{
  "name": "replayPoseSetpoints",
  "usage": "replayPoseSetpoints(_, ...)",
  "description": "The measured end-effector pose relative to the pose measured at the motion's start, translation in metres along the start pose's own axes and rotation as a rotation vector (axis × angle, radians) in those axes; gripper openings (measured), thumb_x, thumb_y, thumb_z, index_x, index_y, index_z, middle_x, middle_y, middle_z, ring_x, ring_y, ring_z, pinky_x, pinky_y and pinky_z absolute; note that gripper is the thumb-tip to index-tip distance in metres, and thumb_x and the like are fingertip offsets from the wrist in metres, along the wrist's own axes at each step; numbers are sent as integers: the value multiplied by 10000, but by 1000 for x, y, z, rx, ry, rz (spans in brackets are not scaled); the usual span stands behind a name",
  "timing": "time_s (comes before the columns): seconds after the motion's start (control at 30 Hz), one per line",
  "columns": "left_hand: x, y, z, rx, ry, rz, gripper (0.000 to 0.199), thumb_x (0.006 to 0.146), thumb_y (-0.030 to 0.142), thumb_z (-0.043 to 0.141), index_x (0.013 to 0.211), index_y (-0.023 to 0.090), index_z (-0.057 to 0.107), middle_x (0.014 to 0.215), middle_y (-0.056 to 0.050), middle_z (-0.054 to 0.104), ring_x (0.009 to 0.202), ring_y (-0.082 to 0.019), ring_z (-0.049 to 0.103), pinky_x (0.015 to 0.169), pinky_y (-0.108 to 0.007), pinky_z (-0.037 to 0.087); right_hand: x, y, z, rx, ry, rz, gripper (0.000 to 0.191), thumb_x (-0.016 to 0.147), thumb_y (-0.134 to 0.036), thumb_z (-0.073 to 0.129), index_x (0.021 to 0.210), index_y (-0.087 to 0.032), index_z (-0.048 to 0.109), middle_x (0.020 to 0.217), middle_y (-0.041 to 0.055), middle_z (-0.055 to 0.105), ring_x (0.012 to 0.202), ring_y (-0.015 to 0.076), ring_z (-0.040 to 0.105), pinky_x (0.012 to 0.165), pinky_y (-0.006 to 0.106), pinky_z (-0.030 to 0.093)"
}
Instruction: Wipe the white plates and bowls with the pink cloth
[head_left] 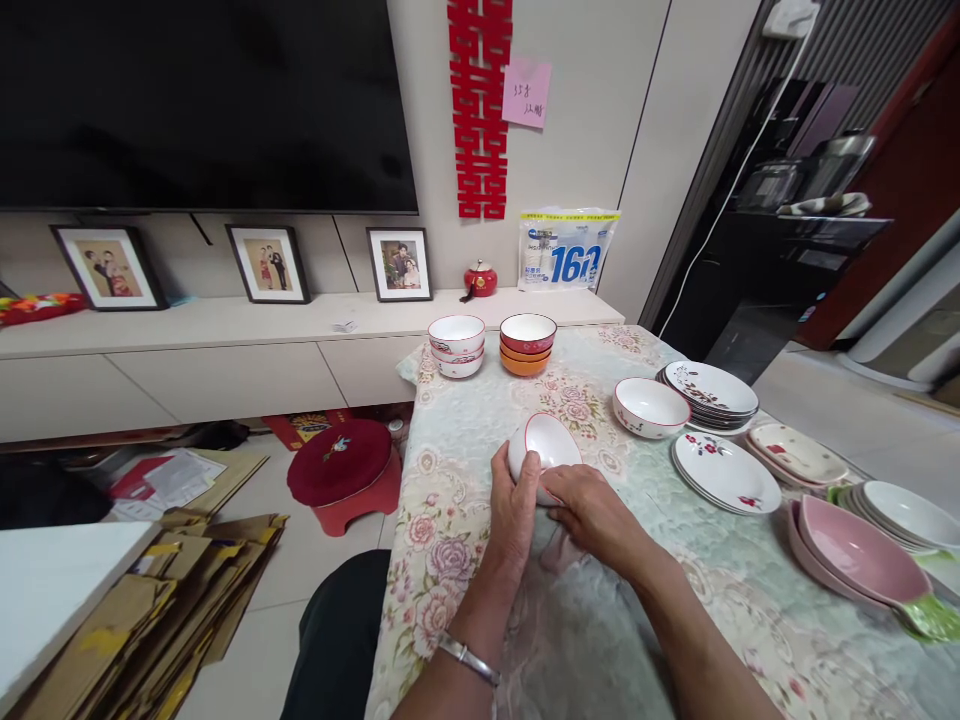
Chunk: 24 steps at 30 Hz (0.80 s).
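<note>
A white bowl with a red rim (553, 440) is tilted above the table, its opening facing up and to the right. My left hand (516, 495) grips it from the left, thumb near the rim. My right hand (592, 508) is closed at the bowl's near right side, and a pale pinkish cloth (562, 552) hangs from beneath it. How much cloth lies inside that hand is hidden. Beyond the hands stand a stack of white bowls (457, 350) and a stack of red and orange bowls (527, 348). Another red-rimmed bowl (651, 408) sits to the right.
Stacked plates with a brown pattern (712, 390), flowered plates (726, 475), rectangular dishes (799, 455), pink dishes (862, 550) and pale green-edged dishes (911, 515) line the table's right side. A red stool (345, 475) and flattened cardboard (180, 600) are on the floor at left.
</note>
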<state>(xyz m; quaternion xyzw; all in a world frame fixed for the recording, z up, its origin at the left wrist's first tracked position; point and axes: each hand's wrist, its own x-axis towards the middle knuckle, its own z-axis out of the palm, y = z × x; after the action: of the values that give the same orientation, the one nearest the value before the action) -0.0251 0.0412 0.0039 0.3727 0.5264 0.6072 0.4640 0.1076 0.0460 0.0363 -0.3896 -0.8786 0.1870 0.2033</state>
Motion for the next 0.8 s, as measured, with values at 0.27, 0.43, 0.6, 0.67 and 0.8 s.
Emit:
replayPoseSetpoints(0.27, -7, 1, 4, -49, -35, -10, 633, 833, 491, 582, 1347, 173, 395, 1356, -148, 519, 1252, -260, 497, 1037, -361, 386, 6, -15, 12, 274, 206, 205, 97, 856, -170, 506, 904, -202, 585, 955, 30, 657, 851, 174, 585, 761, 266, 428)
replayPoseSetpoints(0.43, -2, 4, 0, -86, -7, -51, 562, 835, 478, 582, 1294, 176, 464, 1318, -123, 562, 1223, -247, 523, 1017, -336, 396, 3, -7, 3, 191, 31, 10, 301, 801, -94, 523, 1063, -227, 586, 1093, 41, 640, 996, 196, 569, 853, 292, 420)
replayPoseSetpoints(0.6, 1, -3, 1, -65, -14, -16, 602, 824, 498, 588, 1296, 153, 449, 1334, -142, 545, 1219, -254, 524, 1014, -345, 397, -1, 4, -2, -57, -9, 12, 249, 796, -55, 468, 918, -217, 613, 916, 29, 665, 890, 200, 577, 836, 323, 395)
replayPoseSetpoints(0.67, 0, -4, 3, -38, -36, -1, 660, 816, 497, 600, 1337, 145, 403, 1370, -157, 509, 1239, -257, 506, 1031, -352, 384, -1, 3, 1, -30, 23, 58, 198, 809, -88, 483, 901, -211, 608, 915, 32, 668, 863, 197, 579, 782, 302, 402)
replayPoseSetpoints(0.8, -5, -2, 5, -21, -65, 27, 757, 795, 476, 638, 1393, 133, 328, 1419, -171, 453, 1292, -258, 452, 1071, -351, 349, 3, -7, 10, 177, 160, 210, 113, 854, -175, 493, 867, -206, 601, 875, 15, 666, 797, 174, 584, 717, 266, 412)
